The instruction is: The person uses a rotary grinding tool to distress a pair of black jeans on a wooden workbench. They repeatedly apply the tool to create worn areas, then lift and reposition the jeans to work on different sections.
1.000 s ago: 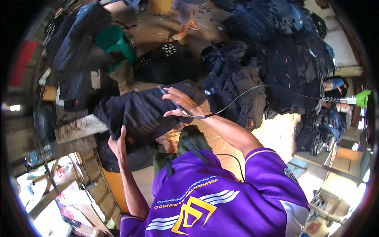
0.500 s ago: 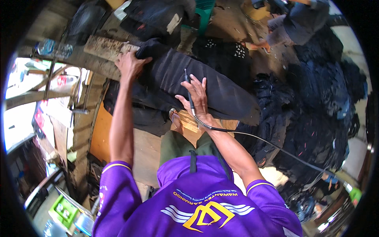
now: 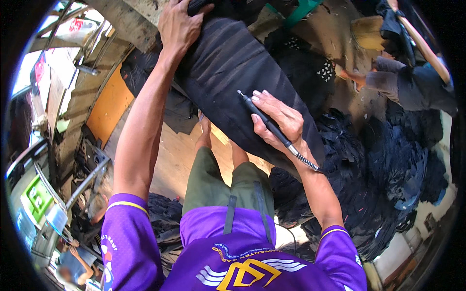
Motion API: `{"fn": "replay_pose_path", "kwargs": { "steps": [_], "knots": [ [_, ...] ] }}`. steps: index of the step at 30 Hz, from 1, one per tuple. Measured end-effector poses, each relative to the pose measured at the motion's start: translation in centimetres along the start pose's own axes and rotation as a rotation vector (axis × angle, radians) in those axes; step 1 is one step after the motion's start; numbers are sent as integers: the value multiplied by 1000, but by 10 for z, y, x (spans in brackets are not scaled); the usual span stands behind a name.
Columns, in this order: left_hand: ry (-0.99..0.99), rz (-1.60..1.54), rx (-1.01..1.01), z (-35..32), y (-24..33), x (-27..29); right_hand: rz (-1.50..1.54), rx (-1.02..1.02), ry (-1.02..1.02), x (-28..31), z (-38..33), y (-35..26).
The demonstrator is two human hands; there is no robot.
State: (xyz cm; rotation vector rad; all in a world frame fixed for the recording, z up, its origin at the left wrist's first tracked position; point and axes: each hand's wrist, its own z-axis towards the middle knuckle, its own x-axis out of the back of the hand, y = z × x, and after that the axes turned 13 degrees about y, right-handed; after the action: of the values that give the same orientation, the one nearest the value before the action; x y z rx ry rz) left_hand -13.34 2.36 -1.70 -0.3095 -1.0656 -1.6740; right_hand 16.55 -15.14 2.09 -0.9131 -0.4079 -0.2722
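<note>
Long dark carved wooden piece [image 3: 238,77] across lap, propped on bench edge. Left hand [image 3: 180,25] clamped over upper end. Right hand [image 3: 277,121] closed around pen-like rotary tool [image 3: 272,128], tip on surface. Faint grooves visible; carving seemingly mid-way, much surface plain.

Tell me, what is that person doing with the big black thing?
A person in a purple shirt leans over a large dark carved slab. The left hand grips its far end. The right hand rests on it, holding a thin pen-like power tool with a cable. Piles of dark pieces lie at the right.
</note>
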Motion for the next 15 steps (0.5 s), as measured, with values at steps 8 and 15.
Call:
{"fn": "replay_pose_path", "kwargs": {
  "steps": [8,15],
  "knots": [
    [50,-102,20,-2,12,7,65,88,-135,-15,12,14],
    [51,-110,17,-2,8,6,55,130,-165,-19,13,14]
  ]
}}
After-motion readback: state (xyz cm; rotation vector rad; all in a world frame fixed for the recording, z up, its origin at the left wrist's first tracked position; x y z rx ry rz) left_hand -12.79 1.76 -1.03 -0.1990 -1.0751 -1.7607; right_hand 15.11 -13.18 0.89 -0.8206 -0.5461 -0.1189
